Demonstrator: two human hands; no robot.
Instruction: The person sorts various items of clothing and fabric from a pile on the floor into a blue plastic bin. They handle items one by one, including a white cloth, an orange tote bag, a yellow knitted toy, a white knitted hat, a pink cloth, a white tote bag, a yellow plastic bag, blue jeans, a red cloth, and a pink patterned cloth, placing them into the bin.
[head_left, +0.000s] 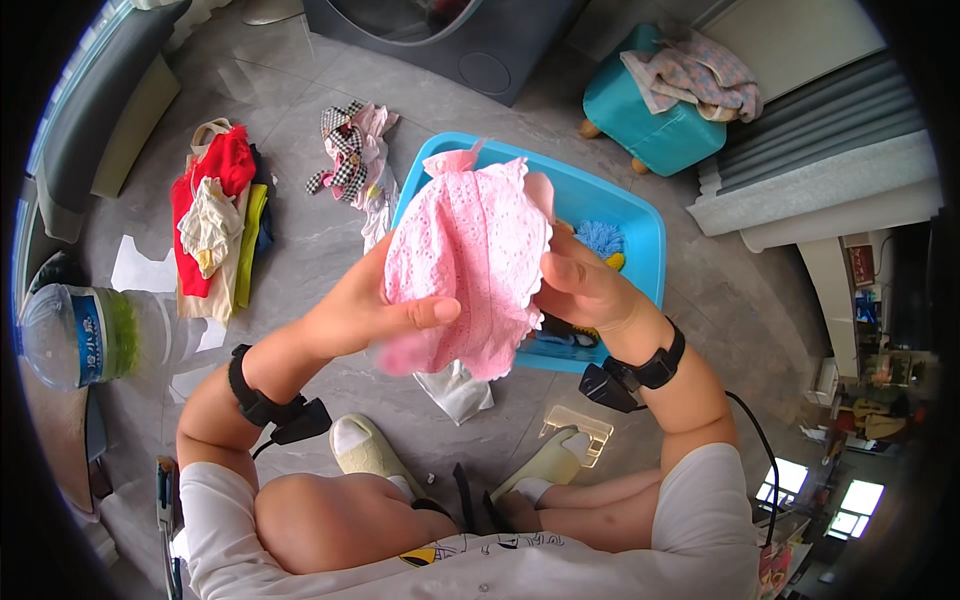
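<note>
A pink eyelet fabric piece (469, 262) with a white scalloped edge hangs between my two hands, before my chest. My left hand (390, 300) grips its left side, thumb in front and fingers hidden behind the cloth. On the right edge, my right hand (585, 281) pinches the fabric, its fingers partly covered. Beneath it stands a blue plastic tub (651, 240), partly hidden by the cloth. Inside the tub I see a fuzzy blue item (600, 238) and darker things lower down.
A pile with red cloth (236, 161) lies left on the tiled floor, near checked and pink clothes (351, 154). A large plastic bottle (82, 337) is far left. A washing machine (450, 52) and a teal stool (634, 97) stand beyond; a clear plastic piece (596, 435) lies by my right foot.
</note>
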